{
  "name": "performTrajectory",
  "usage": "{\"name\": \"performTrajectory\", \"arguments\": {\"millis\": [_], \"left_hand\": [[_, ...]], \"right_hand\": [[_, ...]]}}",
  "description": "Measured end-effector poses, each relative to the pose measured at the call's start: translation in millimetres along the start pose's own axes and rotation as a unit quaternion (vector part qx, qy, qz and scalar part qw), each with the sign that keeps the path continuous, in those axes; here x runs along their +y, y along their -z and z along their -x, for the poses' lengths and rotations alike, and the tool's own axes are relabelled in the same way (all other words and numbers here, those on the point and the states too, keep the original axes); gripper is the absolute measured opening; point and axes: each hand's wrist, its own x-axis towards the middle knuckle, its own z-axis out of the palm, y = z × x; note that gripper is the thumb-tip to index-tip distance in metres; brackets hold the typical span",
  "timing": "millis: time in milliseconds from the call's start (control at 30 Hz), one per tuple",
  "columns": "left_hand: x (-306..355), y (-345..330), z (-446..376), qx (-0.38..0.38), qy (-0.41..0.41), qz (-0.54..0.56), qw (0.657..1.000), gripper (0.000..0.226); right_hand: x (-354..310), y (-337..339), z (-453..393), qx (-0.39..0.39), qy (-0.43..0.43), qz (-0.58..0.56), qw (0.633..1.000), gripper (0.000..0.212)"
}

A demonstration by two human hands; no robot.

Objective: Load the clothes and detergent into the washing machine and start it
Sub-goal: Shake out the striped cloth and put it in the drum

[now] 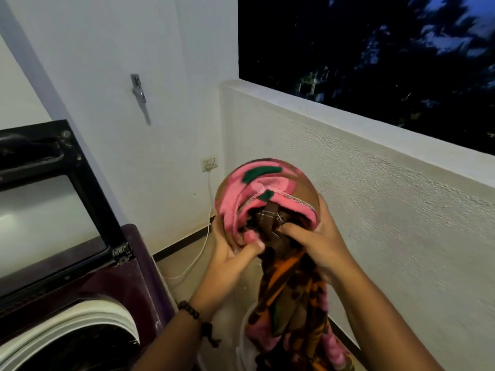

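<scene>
A bundled cloth, pink with green patches and a brown and orange patterned tail hanging down, is held up in front of me. My left hand grips its lower left side and my right hand grips its right side, fingers dug into the folds. The cloth's tail drops into a white basket below. At the left stands the top-loading washing machine, maroon, with its dark glass lid raised and the white drum rim showing.
A low textured wall runs along the right. A white cable hangs from a wall socket down to the floor beside the machine. A metal latch sticks out of the white wall.
</scene>
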Motion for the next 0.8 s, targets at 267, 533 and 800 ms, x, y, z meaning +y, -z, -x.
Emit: {"name": "performTrajectory", "arguments": {"millis": [267, 533, 800], "left_hand": [[78.7, 21.0, -6.0, -0.093, -0.115, -0.475, 0.868, 0.145], [81.4, 13.0, -26.2, -0.187, -0.078, -0.516, 0.832, 0.121], [88.2, 40.0, -34.9, -0.114, -0.145, -0.13, 0.974, 0.075]], "right_hand": [[-20.2, 5.0, -11.6, -0.168, 0.104, 0.422, 0.885, 0.079], [-30.0, -9.0, -3.5, -0.23, 0.107, 0.453, 0.854, 0.111], [-11.9, 25.0, 3.0, -0.305, -0.082, 0.176, 0.932, 0.136]]}}
